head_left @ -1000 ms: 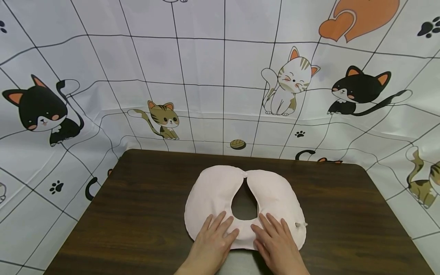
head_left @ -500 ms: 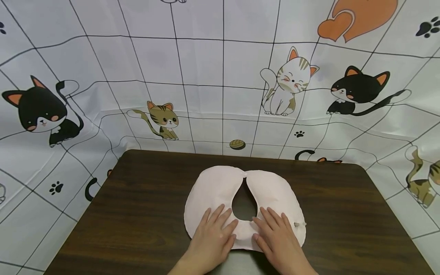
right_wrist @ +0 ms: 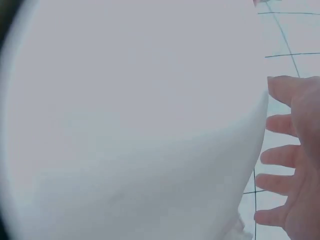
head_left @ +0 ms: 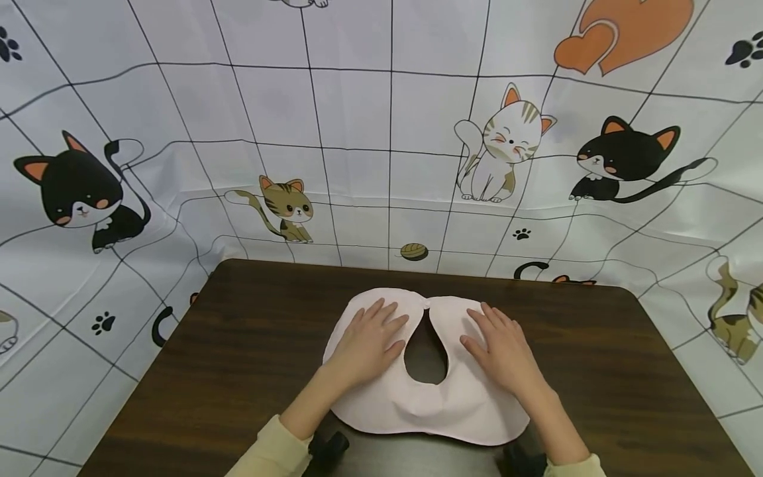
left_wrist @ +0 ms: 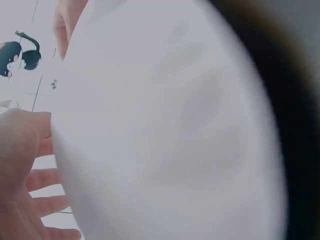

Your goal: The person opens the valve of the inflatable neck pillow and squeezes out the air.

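Observation:
A pale pink U-shaped neck pillow (head_left: 429,407) lies on the dark wooden table, its two ends meeting at the far side. My left hand (head_left: 367,341) rests on the pillow's left arm with its fingers spread. On the right arm of the pillow lies my right hand (head_left: 501,344), fingers extended too. In the left wrist view the pillow (left_wrist: 160,115) fills most of the picture, and the left hand's fingers (left_wrist: 47,204) touch its edge. The right wrist view shows the pillow (right_wrist: 135,100) beside the straight fingers (right_wrist: 277,156) of the right hand.
The brown table (head_left: 238,338) has rounded far corners. Behind and around it hangs a white grid-lined sheet (head_left: 352,112) printed with cartoon cats, paws and hearts. A greyish patch (head_left: 411,457) shows at the table's near side, below the pillow.
Both hands have moved away from the near curve of the pillow, forward and slightly apart onto its two arms. The pillow's near edge now shows, with its right side dipping lower.

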A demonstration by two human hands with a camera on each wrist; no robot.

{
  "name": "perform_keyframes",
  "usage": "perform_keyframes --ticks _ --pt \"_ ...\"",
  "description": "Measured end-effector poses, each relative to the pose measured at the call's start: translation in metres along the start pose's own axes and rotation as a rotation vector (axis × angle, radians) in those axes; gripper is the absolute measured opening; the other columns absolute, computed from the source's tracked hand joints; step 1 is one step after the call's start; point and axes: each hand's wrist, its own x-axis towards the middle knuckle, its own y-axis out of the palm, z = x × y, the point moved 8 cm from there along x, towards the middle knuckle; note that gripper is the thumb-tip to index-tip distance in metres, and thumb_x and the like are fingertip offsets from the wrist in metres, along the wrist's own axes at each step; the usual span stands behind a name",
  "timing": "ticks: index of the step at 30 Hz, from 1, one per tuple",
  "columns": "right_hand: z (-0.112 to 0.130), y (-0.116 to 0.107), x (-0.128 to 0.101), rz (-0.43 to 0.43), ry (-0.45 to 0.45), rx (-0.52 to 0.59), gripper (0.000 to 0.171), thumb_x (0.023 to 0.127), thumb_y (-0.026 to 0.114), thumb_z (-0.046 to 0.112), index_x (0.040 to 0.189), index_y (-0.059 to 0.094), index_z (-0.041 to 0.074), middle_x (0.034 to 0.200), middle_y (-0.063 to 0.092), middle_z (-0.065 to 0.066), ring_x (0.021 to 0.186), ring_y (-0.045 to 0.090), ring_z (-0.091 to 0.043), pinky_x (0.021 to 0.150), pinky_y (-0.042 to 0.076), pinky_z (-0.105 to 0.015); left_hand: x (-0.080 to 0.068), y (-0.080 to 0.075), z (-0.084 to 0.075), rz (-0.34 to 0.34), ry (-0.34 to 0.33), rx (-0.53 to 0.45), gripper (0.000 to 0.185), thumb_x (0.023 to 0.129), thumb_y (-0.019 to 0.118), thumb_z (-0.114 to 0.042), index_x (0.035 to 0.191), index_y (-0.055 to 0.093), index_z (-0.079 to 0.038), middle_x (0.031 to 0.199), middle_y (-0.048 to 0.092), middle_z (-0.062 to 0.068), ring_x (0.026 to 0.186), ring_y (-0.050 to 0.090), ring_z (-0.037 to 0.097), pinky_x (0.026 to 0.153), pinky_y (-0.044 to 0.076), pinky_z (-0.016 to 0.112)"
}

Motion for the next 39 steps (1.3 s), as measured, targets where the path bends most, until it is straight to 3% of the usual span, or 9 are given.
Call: perform_keyframes --ticks 7,15,19,29,39 --pt "-0.009 0.012 0.031 0.090 -0.033 -0.027 0.055 0.101 0.065 0.033 0.145 0.055 0.002 0.152 0.044 -0.030 0.138 0.041 -0.052 0.107 0.030 -0.071 0.028 -0.001 0.006 0.046 -0.024 0.057 0.045 0.103 0.061 -0.036 0.144 0.061 -0.020 0.154 0.050 0.010 0.147 0.037 0.035 0.112 0.033 0.062" --pt "-0.012 0.039 0.046 0.224 -0.013 -0.075 0.061 0.101 0.062 0.043 0.149 0.053 0.006 0.156 0.039 -0.028 0.143 0.036 -0.050 0.109 0.025 -0.073 0.039 0.008 0.015 0.070 -0.112 0.023 0.048 0.103 0.060 -0.041 0.145 0.060 -0.020 0.155 0.048 0.010 0.147 0.037 0.036 0.109 0.034 0.067" --pt "-0.011 0.043 0.045 0.220 -0.003 -0.092 0.059 0.100 0.063 0.042 0.148 0.054 0.008 0.157 0.039 -0.027 0.144 0.034 -0.050 0.110 0.022 -0.075 0.040 0.012 0.019 0.047 -0.128 0.011 0.046 0.102 0.061 -0.041 0.142 0.063 -0.019 0.153 0.051 0.010 0.145 0.039 0.038 0.107 0.035 0.069" --pt "-0.011 0.051 0.042 0.204 -0.024 -0.074 0.053 0.101 0.064 0.034 0.145 0.056 0.006 0.153 0.042 -0.031 0.142 0.036 -0.051 0.108 0.028 -0.073 0.039 0.025 0.023 0.073 -0.134 0.020 0.044 0.102 0.059 -0.038 0.142 0.063 -0.019 0.151 0.052 0.011 0.144 0.041 0.040 0.107 0.036 0.067" --pt "-0.011 0.052 0.041 0.191 -0.028 -0.064 0.052 0.100 0.065 0.033 0.143 0.057 0.004 0.152 0.043 -0.031 0.141 0.038 -0.050 0.106 0.031 -0.072 0.038 0.027 0.025 0.066 -0.128 0.028 0.045 0.102 0.059 -0.038 0.143 0.062 -0.019 0.152 0.052 0.011 0.144 0.041 0.039 0.106 0.039 0.066"
